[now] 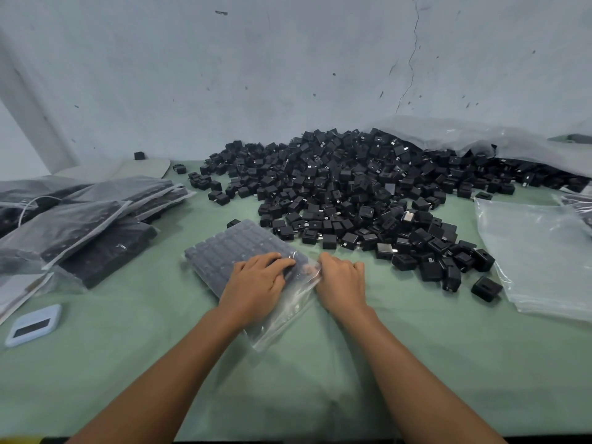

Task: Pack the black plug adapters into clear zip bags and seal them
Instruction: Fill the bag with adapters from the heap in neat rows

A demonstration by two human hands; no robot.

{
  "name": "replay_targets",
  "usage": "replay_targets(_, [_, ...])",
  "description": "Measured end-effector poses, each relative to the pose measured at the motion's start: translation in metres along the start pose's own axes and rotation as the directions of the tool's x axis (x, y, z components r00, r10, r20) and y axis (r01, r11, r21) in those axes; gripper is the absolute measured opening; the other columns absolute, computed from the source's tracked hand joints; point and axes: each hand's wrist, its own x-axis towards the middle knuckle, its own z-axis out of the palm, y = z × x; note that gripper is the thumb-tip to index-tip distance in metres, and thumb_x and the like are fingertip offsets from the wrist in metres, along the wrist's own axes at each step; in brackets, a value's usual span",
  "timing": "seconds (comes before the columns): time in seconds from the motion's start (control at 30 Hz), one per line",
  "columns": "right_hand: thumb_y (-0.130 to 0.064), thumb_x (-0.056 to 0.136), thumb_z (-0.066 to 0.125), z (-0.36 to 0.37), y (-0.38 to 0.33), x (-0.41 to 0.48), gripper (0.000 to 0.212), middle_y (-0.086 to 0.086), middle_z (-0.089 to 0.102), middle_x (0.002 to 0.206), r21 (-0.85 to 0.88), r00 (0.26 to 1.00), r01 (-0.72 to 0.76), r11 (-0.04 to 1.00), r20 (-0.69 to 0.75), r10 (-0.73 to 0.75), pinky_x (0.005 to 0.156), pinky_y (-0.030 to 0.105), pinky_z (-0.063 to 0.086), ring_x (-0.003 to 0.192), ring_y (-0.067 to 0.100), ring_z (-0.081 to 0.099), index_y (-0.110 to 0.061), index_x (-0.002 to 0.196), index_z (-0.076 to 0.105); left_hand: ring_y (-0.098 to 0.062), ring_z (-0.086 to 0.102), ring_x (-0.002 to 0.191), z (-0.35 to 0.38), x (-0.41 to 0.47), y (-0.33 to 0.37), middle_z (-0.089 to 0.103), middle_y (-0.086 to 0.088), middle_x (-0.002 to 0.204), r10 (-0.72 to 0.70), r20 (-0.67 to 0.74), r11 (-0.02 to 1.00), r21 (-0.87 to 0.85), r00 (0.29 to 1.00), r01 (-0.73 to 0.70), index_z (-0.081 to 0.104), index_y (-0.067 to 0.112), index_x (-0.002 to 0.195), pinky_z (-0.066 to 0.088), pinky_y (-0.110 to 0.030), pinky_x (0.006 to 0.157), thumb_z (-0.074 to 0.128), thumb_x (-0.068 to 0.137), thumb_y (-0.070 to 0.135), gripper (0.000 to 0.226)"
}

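A pale grey wall (288,75), scuffed and cracked at right, rises behind the green-covered table (320,379).

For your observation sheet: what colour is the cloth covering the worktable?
Pale green table cloth, clearest in the head view.

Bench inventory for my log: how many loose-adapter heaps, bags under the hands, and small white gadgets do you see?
Loose-adapter heap: 1
Bag under the hands: 1
Small white gadget: 1
Total: 3
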Motion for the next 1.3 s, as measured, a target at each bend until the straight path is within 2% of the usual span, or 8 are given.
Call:
replay_targets(0.2, [-0.022, 0.092, 0.052, 0.000, 0.001, 0.000, 0.016, -0.012, 0.050, 0.076, 0.016, 1.000, -0.001, 1.000, 0.002, 0.001, 0.070, 0.036, 0.022, 0.073, 0.019, 0.045, -0.027, 0.082, 0.041, -0.009, 0.020, 0.149, -0.007, -0.013, -0.005, 0.028, 0.012, 0.161, 0.003, 0.050, 0.999, -0.048, 0.999, -0.001, 0.033, 0.043, 0.150, 0.014, -0.036, 0.119, 0.028, 0.106, 0.045, 0.045])
replay_targets(0.37, [-0.027, 0.092, 0.054, -0.003, 0.002, 0.000, 0.012, -0.013, 0.054, 0.077, 0.041, 0.999, 0.016, 0.999, 0.030, -0.017, 0.078, 0.036, 0.033, 0.076, 0.017, 0.052, -0.029, 0.083, 0.046, -0.016, 0.001, 0.152, 0.003, -0.046, -0.019, 0.014, 0.007, 0.164, -0.286, -0.014, 0.956, -0.071, 0.958, 0.284, 0.026, 0.049, 0.149, 0.003, -0.051, 0.119, 0.027, 0.092, 0.074, 0.062])
replay_targets(0.5, [-0.041, 0.096, 0.049, -0.005, 0.004, -0.005, 0.019, -0.015, 0.047, 0.070, 0.076, 0.999, 0.034, 0.997, 0.040, -0.037, 0.076, 0.035, 0.028, 0.073, 0.017, 0.048, -0.030, 0.081, 0.044, -0.019, -0.009, 0.152, 0.005, -0.048, -0.023, 0.006, 0.003, 0.166, -0.242, 0.028, 0.954, -0.177, 0.970, 0.243, 0.024, 0.047, 0.151, 0.004, -0.044, 0.123, 0.035, 0.091, 0.073, 0.067])
replay_targets(0.67, [-0.046, 0.098, 0.049, -0.008, 0.006, -0.008, 0.026, -0.014, 0.050, 0.071, 0.126, 0.999, 0.018, 0.992, 0.026, -0.021, 0.076, 0.034, 0.028, 0.073, 0.014, 0.049, -0.032, 0.078, 0.041, -0.020, -0.005, 0.152, 0.007, -0.040, -0.021, 0.012, 0.002, 0.165, -0.215, -0.005, 0.955, -0.208, 0.977, 0.209, 0.030, 0.045, 0.150, 0.005, -0.042, 0.123, 0.042, 0.094, 0.065, 0.061])
replay_targets(0.87, [-0.041, 0.093, 0.055, -0.020, 0.019, -0.014, 0.009, -0.013, 0.056, 0.090, 0.114, 0.996, 0.005, 0.993, 0.086, -0.015, 0.079, 0.032, 0.028, 0.089, 0.012, 0.050, -0.033, 0.091, 0.051, -0.021, -0.003, 0.152, 0.010, -0.031, -0.014, 0.014, 0.000, 0.164, -0.200, -0.024, 0.958, -0.216, 0.980, 0.190, 0.034, 0.040, 0.151, 0.006, -0.042, 0.123, 0.043, 0.094, 0.062, 0.061])
replay_targets(1.03, [-0.058, 0.093, 0.051, -0.043, 0.050, -0.030, 0.041, -0.018, 0.055, 0.114, 0.158, 0.993, -0.018, 0.987, 0.117, -0.001, 0.101, 0.032, 0.032, 0.111, 0.006, 0.044, -0.036, 0.127, 0.052, -0.021, -0.002, 0.152, 0.012, -0.024, -0.009, 0.016, -0.001, 0.164, -0.209, -0.041, 0.946, -0.263, 0.977, 0.191, 0.036, 0.040, 0.149, 0.009, -0.045, 0.123, 0.042, 0.093, 0.065, 0.062])
replay_targets(1.17, [-0.048, 0.093, 0.057, -0.080, 0.103, -0.050, 0.033, -0.011, 0.057, 0.117, 0.015, 0.992, -0.093, 0.996, -0.088, 0.094, 0.099, 0.035, 0.034, 0.111, 0.015, 0.046, -0.034, 0.123, 0.058, -0.020, 0.007, 0.151, 0.013, -0.028, -0.008, 0.026, 0.000, 0.160, -0.239, -0.101, 0.926, -0.322, 0.966, 0.196, 0.046, 0.038, 0.143, 0.014, -0.043, 0.122, 0.049, 0.091, 0.064, 0.058])
replay_targets(1.3, [-0.030, 0.093, 0.057, -0.121, 0.161, -0.068, 0.027, 0.009, 0.062, 0.119, -0.214, 0.920, -0.354, 0.910, -0.254, 0.298, 0.094, 0.041, 0.038, 0.107, 0.032, 0.050, -0.021, 0.118, 0.064, -0.023, 0.035, 0.138, 0.007, -0.035, -0.008, 0.052, -0.001, 0.139, -0.243, -0.208, 0.908, -0.391, 0.947, 0.147, 0.063, 0.025, 0.127, 0.028, -0.042, 0.117, 0.061, 0.091, 0.050, 0.044])
